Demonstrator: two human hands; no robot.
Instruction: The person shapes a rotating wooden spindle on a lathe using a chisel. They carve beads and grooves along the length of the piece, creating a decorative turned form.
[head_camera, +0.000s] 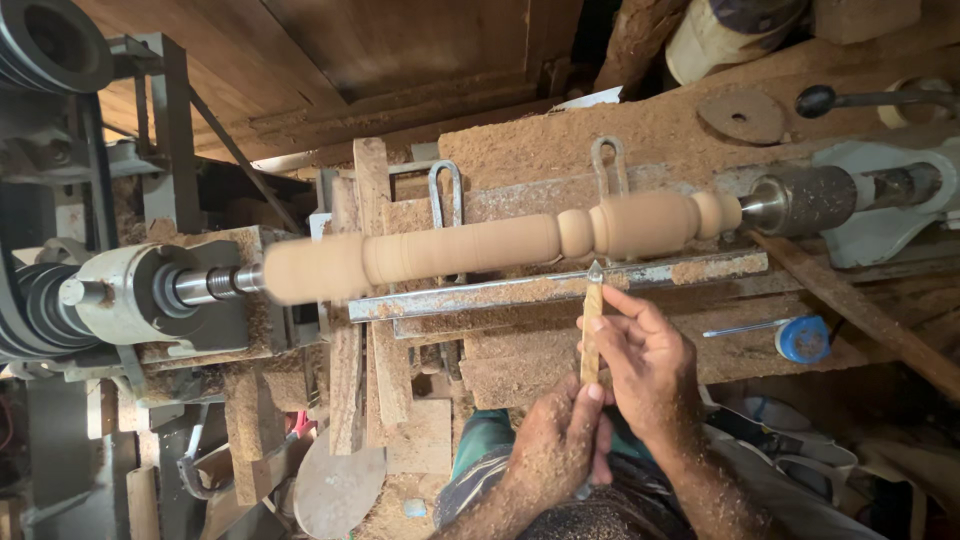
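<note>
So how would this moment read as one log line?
both hands on chisel | tip on tool rest | at spinning wooden spindle

Background of a wood lathe bench, seen from above. Grooved drive pulley with belt at far left, beside the grey headstock housing. A second dark pulley sits at the upper left corner. Blue tape measure lies on the sawdust-covered boards at right, near a slanting wooden strip. Round rusty metal disc rests on the sawdust-covered bench top behind, next to a black-knobbed lever.
</note>
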